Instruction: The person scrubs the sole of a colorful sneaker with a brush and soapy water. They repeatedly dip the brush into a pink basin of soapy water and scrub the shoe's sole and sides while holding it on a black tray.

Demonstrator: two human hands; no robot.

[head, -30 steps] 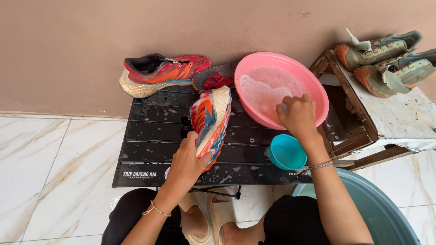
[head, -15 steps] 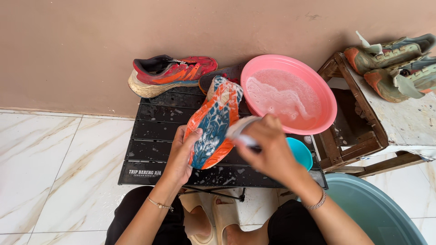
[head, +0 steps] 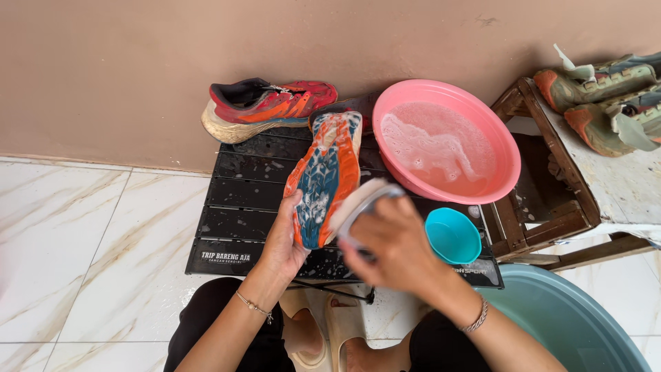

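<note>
My left hand grips an orange and blue running shoe by its heel, sole turned up and flecked with suds, over a black slatted folding table. My right hand holds a pale scrubbing brush against the near end of the sole; the hand is blurred. A second red and orange shoe lies on its side at the table's far left corner.
A pink basin of soapy water sits at the table's far right, a small teal cup just in front of it. A wooden stool at the right carries two muddy shoes. A grey-blue tub stands lower right.
My right hand left the pink basin and came down to the shoe with the brush. My left hand has tilted the shoe so the sole faces up.
</note>
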